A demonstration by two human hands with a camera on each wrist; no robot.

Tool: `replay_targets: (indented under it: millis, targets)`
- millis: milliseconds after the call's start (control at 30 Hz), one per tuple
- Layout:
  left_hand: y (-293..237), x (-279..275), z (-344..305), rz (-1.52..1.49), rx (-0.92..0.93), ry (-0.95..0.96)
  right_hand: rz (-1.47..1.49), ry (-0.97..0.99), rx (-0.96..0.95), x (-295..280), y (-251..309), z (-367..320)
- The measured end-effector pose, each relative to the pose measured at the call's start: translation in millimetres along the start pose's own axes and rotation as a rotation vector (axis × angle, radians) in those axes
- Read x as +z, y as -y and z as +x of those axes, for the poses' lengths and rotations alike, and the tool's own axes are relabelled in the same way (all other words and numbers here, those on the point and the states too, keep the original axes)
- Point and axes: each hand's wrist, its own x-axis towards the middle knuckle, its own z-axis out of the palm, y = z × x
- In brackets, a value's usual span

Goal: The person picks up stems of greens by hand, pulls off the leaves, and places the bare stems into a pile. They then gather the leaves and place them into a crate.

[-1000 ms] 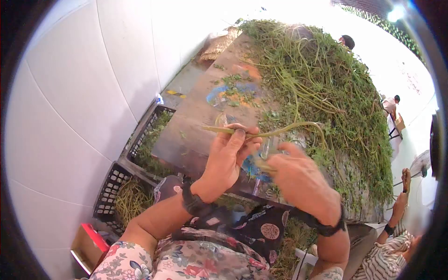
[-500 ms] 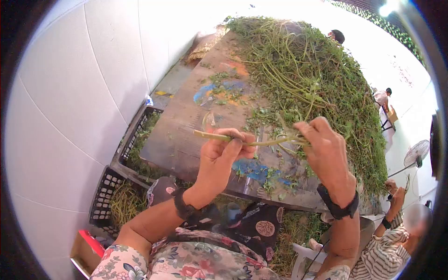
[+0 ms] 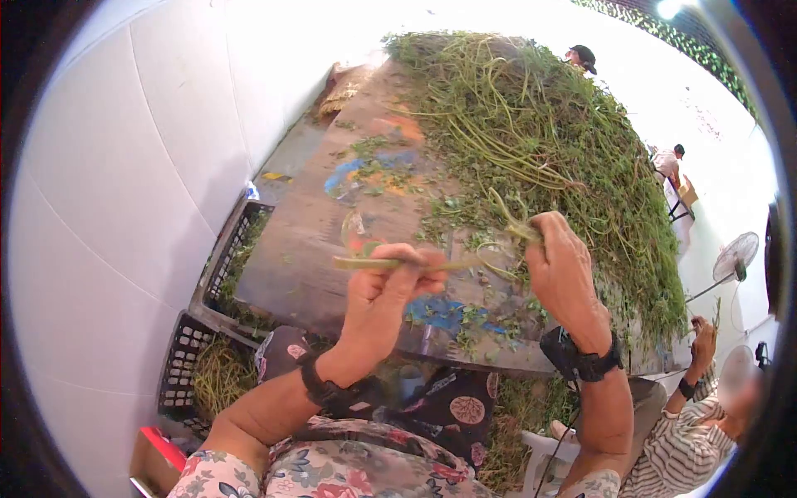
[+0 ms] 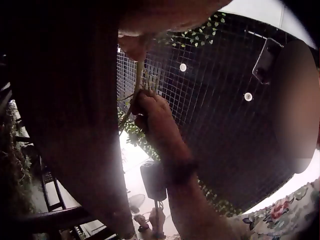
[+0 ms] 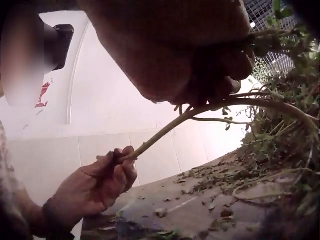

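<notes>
A long green plant stem (image 3: 359,263) runs between my two hands over the table. My left hand (image 3: 386,286) pinches it between thumb and fingers, and its cut-looking end sticks out to the left. My right hand (image 3: 564,270) grips the stem farther along, close to the leafy pile, with thin shoots poking out past the fingers. In the right wrist view the stem (image 5: 165,131) rises from the left hand (image 5: 102,187) and bends away to the right under the right hand (image 5: 200,65). The right hand (image 4: 156,112) also holds it in the left wrist view.
A large heap of leafy stems (image 3: 540,133) covers the table's (image 3: 286,253) right and far side. Leaf scraps (image 3: 473,319) lie near the front edge. Black crates (image 3: 178,365) with greens stand at the left. A person in a striped shirt (image 3: 672,448) sits at the right, near a fan (image 3: 737,257).
My right hand has moved from close beside the left hand out to the right along the stem. The left hand keeps its pinch. The whole head view has shifted slightly.
</notes>
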Motion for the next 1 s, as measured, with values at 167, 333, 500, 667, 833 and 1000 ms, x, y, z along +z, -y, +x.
replay_targets:
  millis: [167, 333, 500, 667, 833, 1000]
  targets:
    - [0.0, -4.0, -2.8, -0.038, 0.034, -0.038, 0.191, -0.044, 0.319, -31.3, -36.8, 5.2]
    - [2.1, -1.4, -2.2, -0.049, 0.01, -0.036, 0.208, -0.203, 0.069, -35.7, -26.5, 2.0]
    - [1.5, -3.9, -1.8, -0.046, 0.036, -0.018, 0.032, 0.204, -0.15, -38.1, -10.6, 1.4]
    - [0.1, -3.7, -3.0, -0.04, 0.025, -0.027, -0.105, 0.373, -0.267, -36.4, -5.6, 2.5]
    - [-0.2, -3.0, -3.5, -0.056, 0.006, -0.042, -0.139, 0.309, -0.22, -22.9, -9.7, -2.9]
    - [-3.5, -4.9, -2.6, -0.097, -0.03, -0.084, 0.042, -0.042, 0.02, -9.0, -41.8, -4.8]
